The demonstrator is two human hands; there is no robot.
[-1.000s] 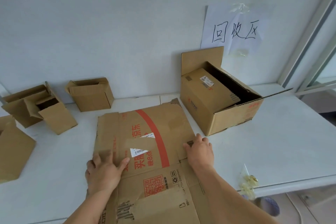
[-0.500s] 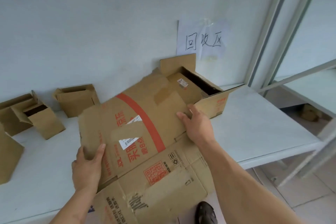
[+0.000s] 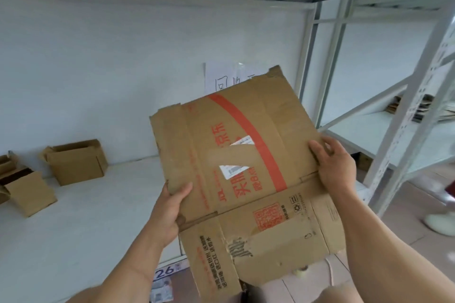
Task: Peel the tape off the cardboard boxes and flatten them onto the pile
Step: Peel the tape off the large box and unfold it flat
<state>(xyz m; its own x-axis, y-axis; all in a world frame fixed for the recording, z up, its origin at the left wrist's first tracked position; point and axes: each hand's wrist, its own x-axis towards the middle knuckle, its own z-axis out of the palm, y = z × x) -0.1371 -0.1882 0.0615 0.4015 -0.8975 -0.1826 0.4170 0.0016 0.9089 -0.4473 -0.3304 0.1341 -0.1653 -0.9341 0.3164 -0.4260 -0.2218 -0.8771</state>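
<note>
A flattened cardboard box (image 3: 246,170) with a red stripe, red print and a torn white label is held up in the air, tilted, in front of me. My left hand (image 3: 170,204) grips its left edge, thumb on the printed face. My right hand (image 3: 332,165) grips its right edge. The sheet hides the large open box that stood by the wall. Two small open cardboard boxes (image 3: 76,161) (image 3: 23,189) stand on the white shelf (image 3: 93,229) at the left. A stack of flattened cardboard (image 3: 418,110) lies on the neighbouring shelf at the far right.
A paper sign (image 3: 221,79) is taped to the white wall, half hidden by the sheet. Grey metal shelf uprights (image 3: 403,115) stand to the right. An upper shelf runs overhead. On the tiled floor at the right edge, another person's white shoe (image 3: 440,222).
The flattened box went from lying pressed on the shelf to lifted off it and swung right. Both hands shifted to grip its edges. My view turned up and right toward the neighbouring shelving.
</note>
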